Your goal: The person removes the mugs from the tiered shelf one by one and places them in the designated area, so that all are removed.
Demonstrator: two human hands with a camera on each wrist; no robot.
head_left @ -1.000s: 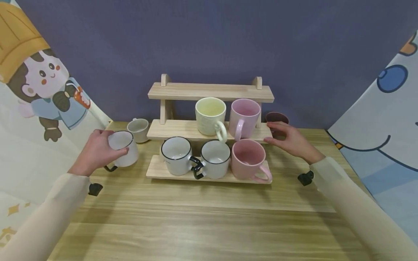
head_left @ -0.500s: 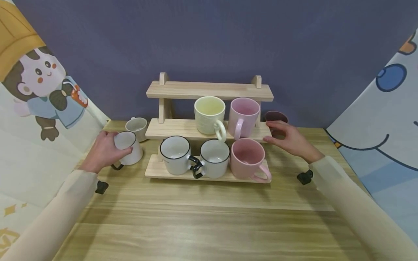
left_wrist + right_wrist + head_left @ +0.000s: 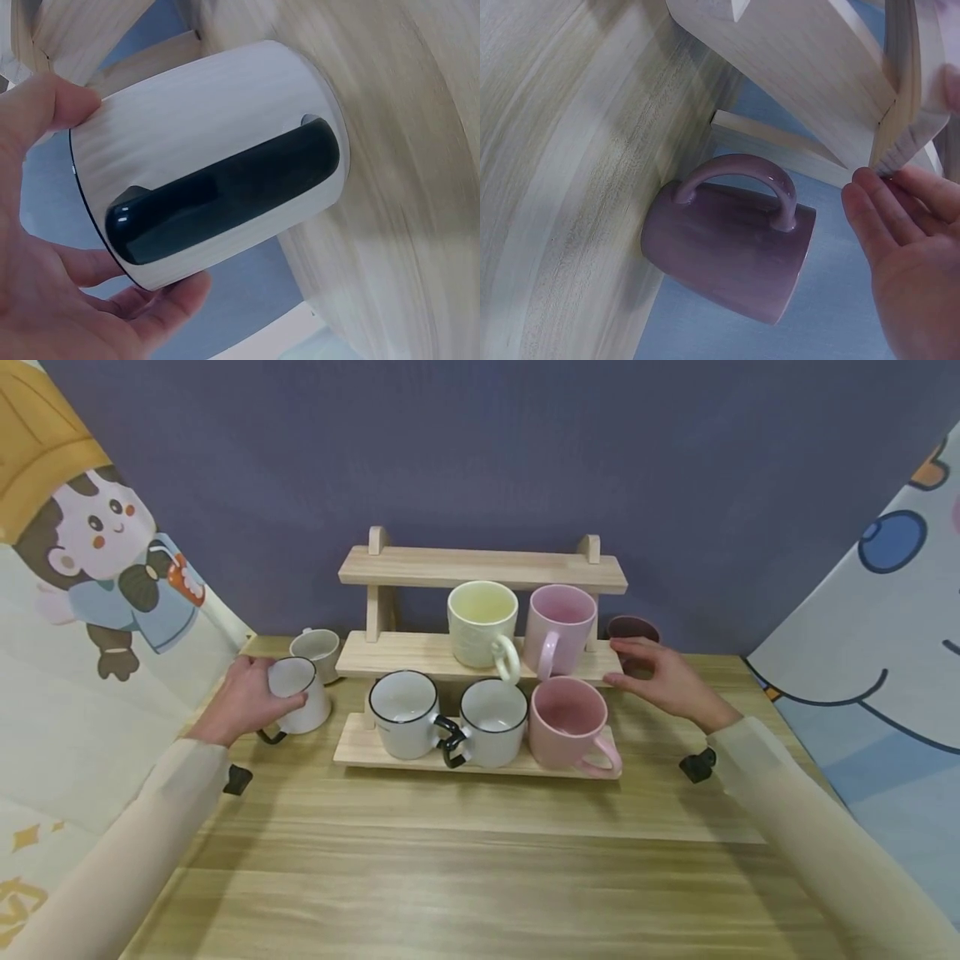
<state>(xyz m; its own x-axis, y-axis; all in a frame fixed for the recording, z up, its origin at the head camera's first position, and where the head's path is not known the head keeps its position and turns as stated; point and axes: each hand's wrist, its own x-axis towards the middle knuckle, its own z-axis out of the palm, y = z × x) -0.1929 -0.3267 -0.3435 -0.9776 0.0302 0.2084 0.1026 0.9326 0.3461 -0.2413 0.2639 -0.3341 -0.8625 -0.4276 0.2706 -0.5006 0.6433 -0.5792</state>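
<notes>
In the head view my left hand [image 3: 242,700] grips a white mug [image 3: 306,714] with a black rim and black handle, left of the wooden three-tier shelf [image 3: 408,653]. The left wrist view shows the thumb on one side of its rim and fingers on the other, the mug's base right at the tabletop. My right hand [image 3: 663,681] pinches the right end of the shelf's middle board, fingers and thumb on opposite faces in the right wrist view. Behind that hand stands a mauve mug [image 3: 727,244], partly hidden in the head view.
The middle board holds a pale yellow mug [image 3: 482,627] and a lilac mug [image 3: 551,647]. On the bottom board are two white black-rimmed mugs, left [image 3: 405,727] and middle [image 3: 493,735], and a pink mug [image 3: 558,743]. A grey-white cup [image 3: 322,658] stands behind my left hand.
My left hand has moved slightly right with the white mug, closer to the shelf and the grey-white cup. My right hand keeps its place at the shelf's end.
</notes>
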